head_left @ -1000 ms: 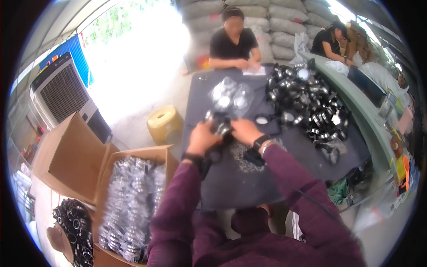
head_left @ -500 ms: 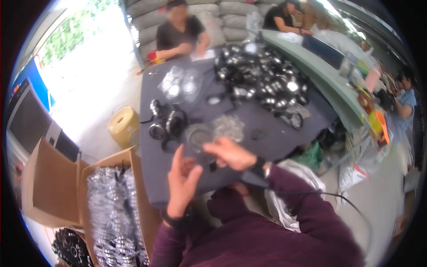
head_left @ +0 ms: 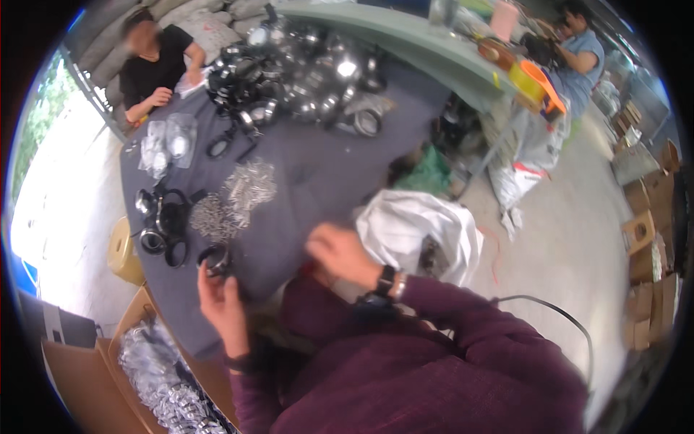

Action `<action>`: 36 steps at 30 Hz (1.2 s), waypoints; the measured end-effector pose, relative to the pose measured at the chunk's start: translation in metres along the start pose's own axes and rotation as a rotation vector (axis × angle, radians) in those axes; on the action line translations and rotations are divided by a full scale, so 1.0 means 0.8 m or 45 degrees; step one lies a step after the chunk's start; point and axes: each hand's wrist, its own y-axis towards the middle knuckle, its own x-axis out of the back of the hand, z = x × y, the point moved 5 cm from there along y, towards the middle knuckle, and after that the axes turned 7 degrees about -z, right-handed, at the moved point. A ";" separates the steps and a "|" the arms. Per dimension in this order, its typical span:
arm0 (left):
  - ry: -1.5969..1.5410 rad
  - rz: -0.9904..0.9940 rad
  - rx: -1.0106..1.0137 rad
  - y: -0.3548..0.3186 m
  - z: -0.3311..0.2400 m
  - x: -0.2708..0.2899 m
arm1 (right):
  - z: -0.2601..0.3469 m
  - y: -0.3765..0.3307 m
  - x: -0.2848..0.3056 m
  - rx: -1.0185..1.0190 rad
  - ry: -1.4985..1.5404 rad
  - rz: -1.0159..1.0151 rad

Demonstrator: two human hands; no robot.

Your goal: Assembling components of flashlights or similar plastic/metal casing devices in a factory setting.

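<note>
My left hand (head_left: 223, 304) is at the near left edge of the grey-covered table (head_left: 311, 170). Its thumb and fingers close around a black ring-shaped part (head_left: 215, 257) with a shiny inside. To the right, my right hand (head_left: 343, 253) hangs by the near table edge, its fingers bent and blurred, so whether they hold anything is not clear. Just beyond the left hand lie two piles of small silvery pieces, a darker pile (head_left: 210, 217) and a lighter pile (head_left: 250, 189). Several black-and-chrome ring parts (head_left: 165, 226) sit to their left.
A large heap of black-and-chrome parts (head_left: 303, 76) covers the far table, with clear plastic bags (head_left: 168, 143) to its left. An open carton (head_left: 152, 354) of wrapped parts stands at lower left. A white sack (head_left: 419, 228) is right of the table. Other people work beyond.
My view has swung to the right. My left hand now grips the black ring part. My right hand has moved away from the left, toward the near table edge.
</note>
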 end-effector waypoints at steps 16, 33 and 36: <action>0.291 -0.091 -0.160 -0.007 0.009 0.003 | -0.506 -0.221 0.225 -1.285 -0.285 -0.447; 0.271 -0.158 0.062 -0.001 -0.009 0.013 | -0.702 -0.117 0.186 -1.067 -0.752 -0.062; 0.253 -0.119 0.126 -0.003 0.000 0.032 | -0.677 -0.072 0.157 -0.930 -0.725 0.071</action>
